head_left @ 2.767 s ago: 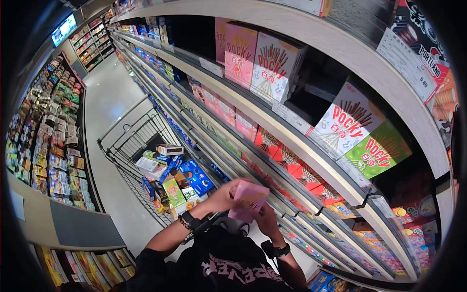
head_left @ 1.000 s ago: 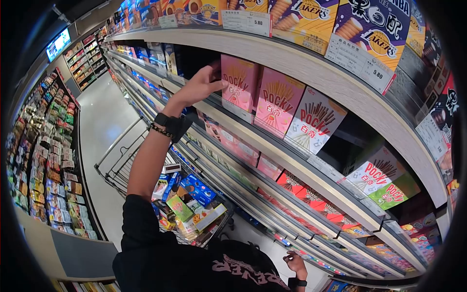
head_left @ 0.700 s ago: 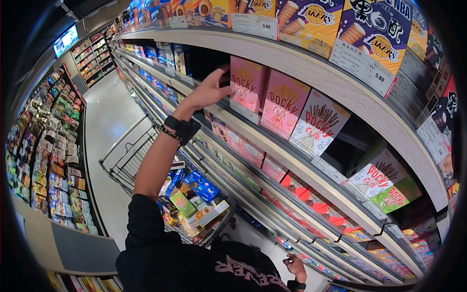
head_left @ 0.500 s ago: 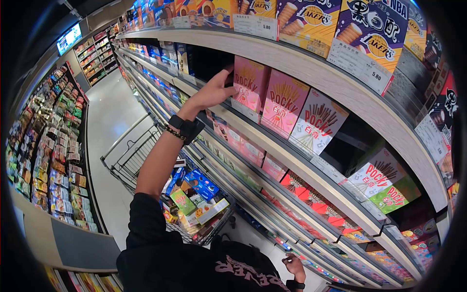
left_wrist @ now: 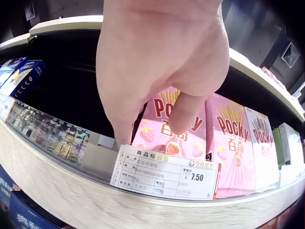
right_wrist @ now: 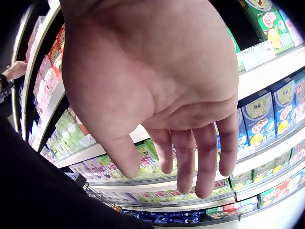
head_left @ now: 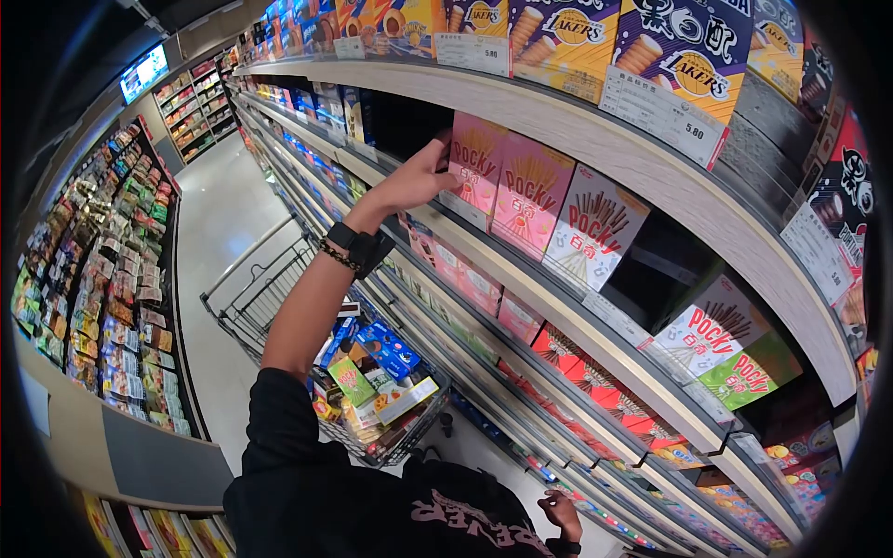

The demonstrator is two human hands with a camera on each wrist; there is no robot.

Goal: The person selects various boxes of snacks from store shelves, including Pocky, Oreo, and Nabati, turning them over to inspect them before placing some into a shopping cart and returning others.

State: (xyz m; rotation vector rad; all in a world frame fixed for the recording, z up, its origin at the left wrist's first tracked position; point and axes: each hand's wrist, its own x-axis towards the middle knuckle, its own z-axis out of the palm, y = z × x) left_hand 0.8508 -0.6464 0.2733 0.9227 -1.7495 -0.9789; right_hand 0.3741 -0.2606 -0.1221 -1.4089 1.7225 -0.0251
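Note:
At the upper shelf my left hand grips the left end of the row of Pocky boxes, at a pink strawberry Pocky box. In the left wrist view the thumb lies across the box's front while the fingers go down its left side, their tips partly hidden behind a price tag. A second pink Pocky box and a white one stand to its right. Low by the body hangs my right hand, empty; its fingers are loosely extended in the right wrist view.
A shopping cart loaded with snack boxes, a green Pocky box among them, stands below the left arm. Another shelf board with Lakers biscuit boxes runs above. Across the aisle is a rack of bagged snacks.
Earlier both hands held a pink Pocky box low beside the cart. Since then the left hand has risen to the shelf and the right has dropped. Over the last second the left hand hardly moves.

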